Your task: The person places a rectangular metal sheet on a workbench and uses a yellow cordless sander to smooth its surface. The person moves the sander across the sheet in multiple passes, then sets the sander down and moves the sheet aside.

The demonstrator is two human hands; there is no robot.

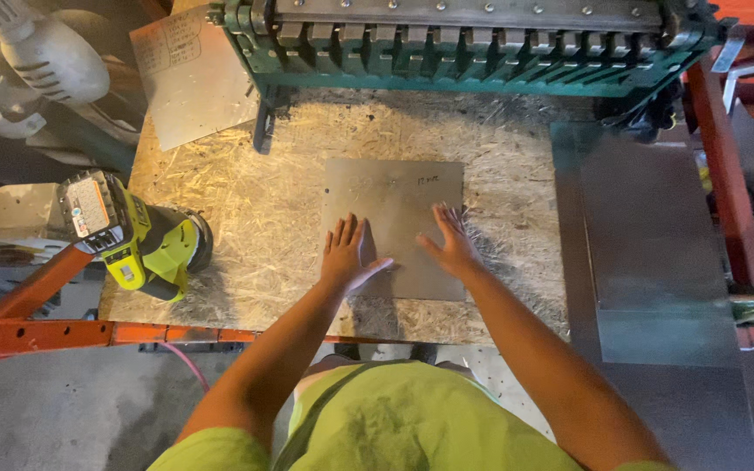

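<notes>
Metal sheet: flat, thin, dull grey square lying on the board, under both hands.
Left hand: palm down on the sheet's near left part, fingers spread and straight, gripping nothing.
Right hand: flat on the near right part, fingers splayed open.
Board: rough chipboard top on an orange frame.
Bending machine: green, toothed, beyond the sheet.
Drill: yellow-green, lying left, well apart.
Room: cluttered workshop, more metal sheeting on the right.
</notes>
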